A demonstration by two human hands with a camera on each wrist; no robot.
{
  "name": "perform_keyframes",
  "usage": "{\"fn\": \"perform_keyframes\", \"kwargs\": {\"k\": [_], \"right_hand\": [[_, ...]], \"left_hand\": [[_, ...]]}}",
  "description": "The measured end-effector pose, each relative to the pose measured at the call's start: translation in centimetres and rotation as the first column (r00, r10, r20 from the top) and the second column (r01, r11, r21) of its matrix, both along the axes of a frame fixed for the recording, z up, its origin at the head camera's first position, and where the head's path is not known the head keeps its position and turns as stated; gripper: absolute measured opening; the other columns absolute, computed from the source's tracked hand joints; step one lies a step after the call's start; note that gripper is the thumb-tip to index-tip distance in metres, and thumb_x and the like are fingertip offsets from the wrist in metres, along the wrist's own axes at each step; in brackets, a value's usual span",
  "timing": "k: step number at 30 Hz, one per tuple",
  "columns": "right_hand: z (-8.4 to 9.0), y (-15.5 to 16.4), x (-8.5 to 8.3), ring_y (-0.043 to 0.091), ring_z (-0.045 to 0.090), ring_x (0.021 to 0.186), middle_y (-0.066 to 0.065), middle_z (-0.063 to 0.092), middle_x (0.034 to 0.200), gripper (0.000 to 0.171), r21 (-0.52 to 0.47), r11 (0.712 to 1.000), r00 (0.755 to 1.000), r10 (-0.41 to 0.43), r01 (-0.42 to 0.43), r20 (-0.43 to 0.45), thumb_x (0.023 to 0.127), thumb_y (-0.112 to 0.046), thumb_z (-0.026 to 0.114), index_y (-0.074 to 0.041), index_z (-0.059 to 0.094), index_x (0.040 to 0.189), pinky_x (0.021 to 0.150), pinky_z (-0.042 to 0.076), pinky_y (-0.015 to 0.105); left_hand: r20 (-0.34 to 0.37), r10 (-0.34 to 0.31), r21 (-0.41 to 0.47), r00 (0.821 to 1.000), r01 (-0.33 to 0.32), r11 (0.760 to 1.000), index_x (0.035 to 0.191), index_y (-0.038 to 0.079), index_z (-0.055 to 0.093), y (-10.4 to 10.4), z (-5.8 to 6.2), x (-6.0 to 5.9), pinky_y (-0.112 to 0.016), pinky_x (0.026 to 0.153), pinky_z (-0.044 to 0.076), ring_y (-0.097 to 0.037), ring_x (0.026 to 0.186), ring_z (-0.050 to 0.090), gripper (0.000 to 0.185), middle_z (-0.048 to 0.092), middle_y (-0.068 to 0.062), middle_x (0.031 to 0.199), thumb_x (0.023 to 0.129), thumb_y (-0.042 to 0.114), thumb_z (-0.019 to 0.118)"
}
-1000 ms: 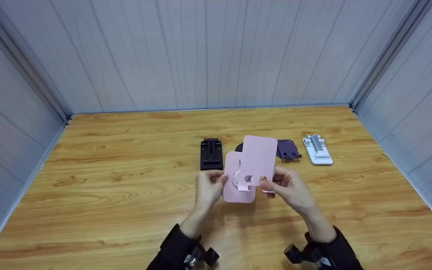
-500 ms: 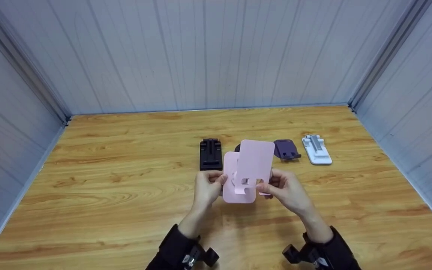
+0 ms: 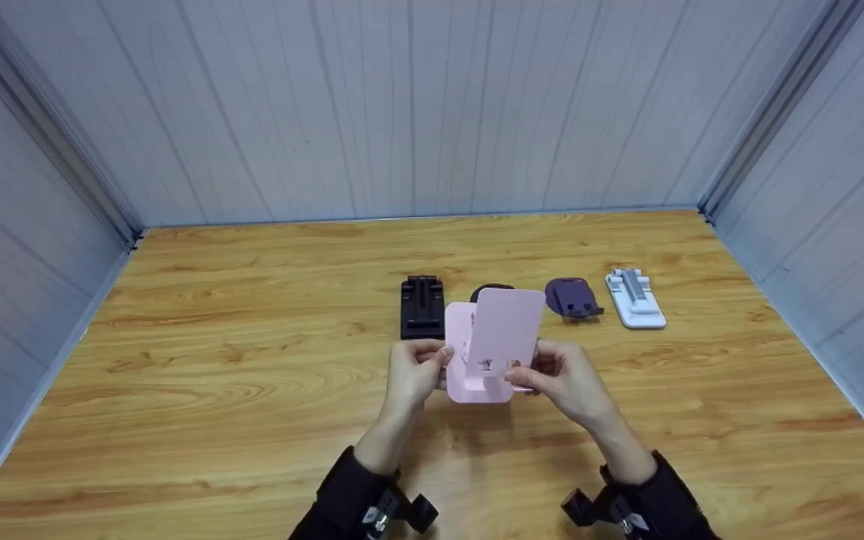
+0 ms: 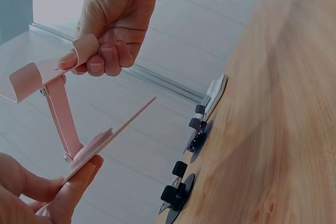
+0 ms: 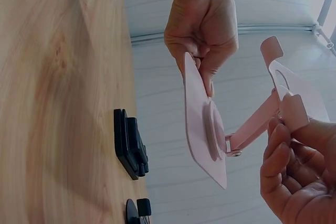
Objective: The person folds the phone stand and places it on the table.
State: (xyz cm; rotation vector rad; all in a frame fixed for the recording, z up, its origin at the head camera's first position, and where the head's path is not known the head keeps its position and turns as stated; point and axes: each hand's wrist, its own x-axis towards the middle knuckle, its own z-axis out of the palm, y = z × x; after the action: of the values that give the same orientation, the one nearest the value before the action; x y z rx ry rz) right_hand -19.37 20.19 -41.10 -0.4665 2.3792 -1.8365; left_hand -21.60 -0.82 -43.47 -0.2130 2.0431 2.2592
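Item: pink folding phone stand (image 3: pixel 493 346), held above wooden surface (image 3: pixel 214 375), centre front, partly unfolded.
L hand (image 3: pixel 413 371): fingers pinch base plate edge.
R hand (image 3: pixel 563 379): fingers curled, gripping hooked end of upper plate.
Behind, in a row on surface: black stand (image 3: pixel 422 307), purple stand (image 3: pixel 571 298), white stand (image 3: pixel 634 300). A dark item sits mostly hidden behind pink plate.

A wooden table (image 3: pixel 199 360) stands enclosed on three sides by pale grey panelled walls (image 3: pixel 402 112), metal corner strips (image 3: pixel 769 112) joining them, evenly lit.
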Motion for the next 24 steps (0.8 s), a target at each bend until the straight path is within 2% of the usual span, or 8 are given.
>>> {"fn": "perform_keyframes", "kwargs": {"k": [9, 20, 24], "right_hand": [[-0.53, -0.57, 0.00, -0.002, 0.067, 0.080, 0.033, 0.076, 0.098, 0.023, 0.035, 0.999, 0.999, -0.027, 0.028, -0.044, 0.093, 0.005, 0.080, 0.022, 0.069, 0.103, 0.074, 0.061, 0.017], [-0.75, -0.86, 0.10, -0.002, 0.068, 0.080, 0.034, 0.077, 0.099, 0.020, 0.089, 0.995, 0.996, -0.042, 0.049, -0.078, 0.091, 0.004, 0.081, 0.020, 0.072, 0.100, 0.073, 0.062, 0.018], [-0.50, -0.96, 0.27, 0.001, 0.068, 0.080, 0.032, 0.078, 0.098, 0.020, 0.128, 0.988, 0.992, -0.077, 0.090, -0.105, 0.091, 0.002, 0.083, 0.018, 0.074, 0.101, 0.072, 0.060, 0.017]], "left_hand": [[-0.006, 0.006, 0.004, 1.000, -0.006, 1.000, 0.111, -0.028, 0.066, -0.10, 0.19, 0.04, -0.012, 0.046, 0.051, 0.000, 0.051, 0.057, 0.021, 0.064, 0.005, 0.064, 0.101, -0.011, 0.059], [0.006, -0.005, 0.024, 1.000, 0.005, 1.000, 0.111, -0.027, 0.067, -0.20, 0.23, -0.02, -0.012, 0.048, 0.053, 0.000, 0.052, 0.059, 0.021, 0.066, 0.006, 0.065, 0.102, -0.010, 0.059], [-0.001, -0.013, 0.034, 1.000, 0.013, 0.999, 0.111, -0.028, 0.066, -0.32, 0.26, 0.09, -0.013, 0.049, 0.054, 0.001, 0.052, 0.059, 0.021, 0.066, 0.006, 0.066, 0.103, -0.010, 0.058]]}}
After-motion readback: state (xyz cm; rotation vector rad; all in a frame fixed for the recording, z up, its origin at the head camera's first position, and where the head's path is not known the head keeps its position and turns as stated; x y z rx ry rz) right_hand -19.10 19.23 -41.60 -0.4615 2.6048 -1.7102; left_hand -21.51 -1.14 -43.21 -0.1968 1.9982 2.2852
